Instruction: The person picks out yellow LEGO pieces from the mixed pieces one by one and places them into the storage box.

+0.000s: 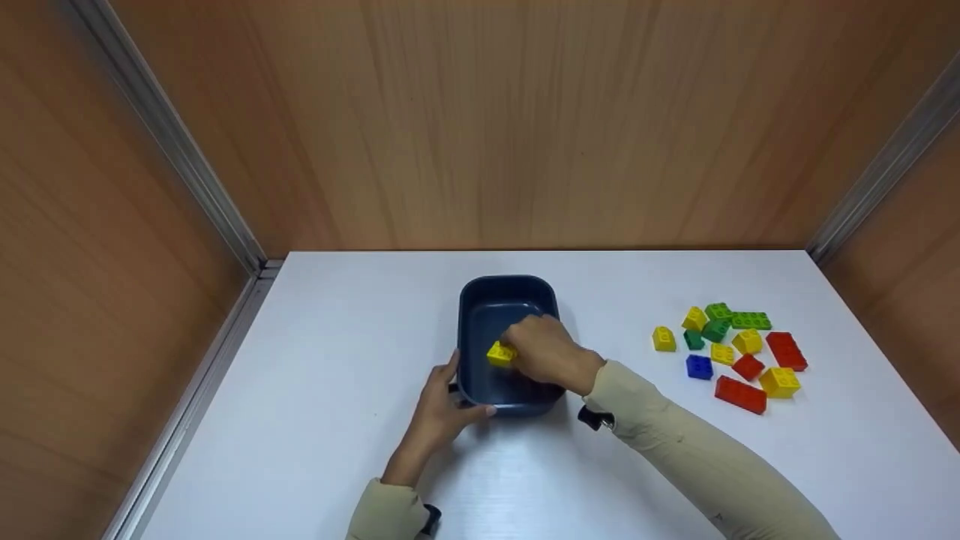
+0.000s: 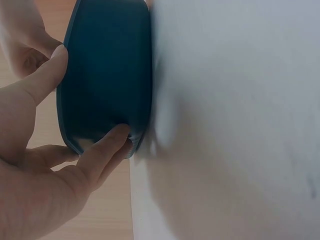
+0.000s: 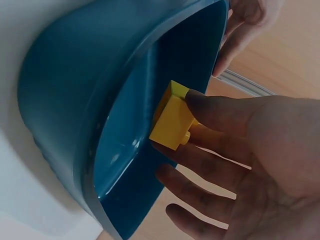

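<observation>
A dark blue plastic tub [image 1: 480, 319] stands on the table in front of me. Over it, my right hand [image 1: 546, 349] pinches a yellow toy brick [image 3: 172, 122] between thumb and fingers; the brick has studs and hangs inside the rim in the right wrist view. My left hand [image 1: 439, 409] grips the tub at its near left corner, the thumb along the front and the fingers along the left side. In the left wrist view, the left hand's fingers [image 2: 102, 155] press on the tub wall [image 2: 107, 65].
On the white table [image 1: 360, 337], right of the tub, lies a loose group of toy bricks: several yellow [image 1: 664, 339], several green [image 1: 751, 320], red [image 1: 741, 394] and one blue brick [image 1: 699, 367]. Wooden panels [image 1: 525, 135] stand behind and at both sides.
</observation>
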### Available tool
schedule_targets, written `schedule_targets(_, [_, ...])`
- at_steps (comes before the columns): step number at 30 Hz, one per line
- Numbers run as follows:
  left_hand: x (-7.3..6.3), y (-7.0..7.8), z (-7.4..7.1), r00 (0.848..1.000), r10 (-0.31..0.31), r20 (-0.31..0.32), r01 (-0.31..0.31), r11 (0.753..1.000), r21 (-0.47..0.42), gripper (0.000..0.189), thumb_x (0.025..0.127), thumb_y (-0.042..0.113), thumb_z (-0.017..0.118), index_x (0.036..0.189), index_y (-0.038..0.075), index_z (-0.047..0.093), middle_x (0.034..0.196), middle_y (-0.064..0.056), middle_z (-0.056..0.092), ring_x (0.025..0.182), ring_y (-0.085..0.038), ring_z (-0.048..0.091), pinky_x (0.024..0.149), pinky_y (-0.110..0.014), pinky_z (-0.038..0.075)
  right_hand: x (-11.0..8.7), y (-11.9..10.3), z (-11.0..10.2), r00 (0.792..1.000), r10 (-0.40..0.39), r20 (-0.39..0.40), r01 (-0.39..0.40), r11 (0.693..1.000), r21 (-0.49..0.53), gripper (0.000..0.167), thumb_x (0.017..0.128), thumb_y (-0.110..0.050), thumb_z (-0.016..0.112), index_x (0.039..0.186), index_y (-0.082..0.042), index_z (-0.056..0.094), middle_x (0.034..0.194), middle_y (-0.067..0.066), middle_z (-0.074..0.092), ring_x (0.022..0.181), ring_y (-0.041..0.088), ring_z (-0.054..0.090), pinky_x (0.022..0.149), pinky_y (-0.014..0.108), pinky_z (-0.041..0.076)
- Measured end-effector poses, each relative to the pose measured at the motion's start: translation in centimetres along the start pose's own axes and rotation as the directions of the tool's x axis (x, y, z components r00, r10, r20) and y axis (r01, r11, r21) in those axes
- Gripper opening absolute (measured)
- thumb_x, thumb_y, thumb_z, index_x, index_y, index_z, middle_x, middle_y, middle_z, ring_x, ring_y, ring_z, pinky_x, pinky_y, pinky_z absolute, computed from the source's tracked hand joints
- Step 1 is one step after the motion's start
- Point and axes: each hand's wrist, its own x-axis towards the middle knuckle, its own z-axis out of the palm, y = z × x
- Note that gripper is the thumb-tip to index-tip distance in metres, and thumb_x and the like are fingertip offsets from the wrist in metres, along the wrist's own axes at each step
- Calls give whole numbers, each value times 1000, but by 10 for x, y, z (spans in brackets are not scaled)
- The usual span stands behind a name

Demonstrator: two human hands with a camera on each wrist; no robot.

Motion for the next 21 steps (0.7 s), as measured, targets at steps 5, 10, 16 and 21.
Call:
schedule_targets(5, [0, 0, 0, 1000, -4, -3, 4, 1000, 7, 107, 85, 18, 91, 166, -1, 25, 155, -27, 43, 139, -45, 52, 116, -56, 47, 5, -1, -1, 999, 27, 20, -27, 999, 27, 22, 93, -11, 81, 112, 1, 80, 106, 14, 80, 97, 30, 75, 94, 48, 63])
schedule_targets(10, [0, -1, 1, 1000, -9, -9, 9, 1000, 12, 107, 84, 18, 92, 166, 0, 25, 155, -27, 43, 139, -45, 51, 117, -57, 46, 10, -1, -3, 998, 49, 33, -50, 999, 17, 24, 95, -11, 80, 116, 0, 79, 112, 14, 79, 100, 29, 75, 99, 48, 62])
schedule_targets(16, [-1, -1, 1, 1000, -5, -13, 5, 1000, -4, 107, 84, 17, 92, 166, 0, 26, 154, -27, 44, 140, -44, 50, 118, -58, 45, 16, 0, -4, 997, 59, 45, -59, 998, 2, 27, 95, -14, 81, 118, 0, 79, 114, 15, 79, 103, 30, 74, 100, 49, 61])
schedule_targets(21, [-1, 0, 1, 1000, -12, -14, 12, 1000, -5, 106, 84, 18, 91, 166, 1, 26, 154, -26, 45, 140, -44, 50, 118, -57, 45, 20, 2, -4, 994, 86, 60, -87, 996, 8, 28, 96, -14, 80, 120, 0, 78, 116, 15, 78, 106, 30, 74, 100, 48, 61])
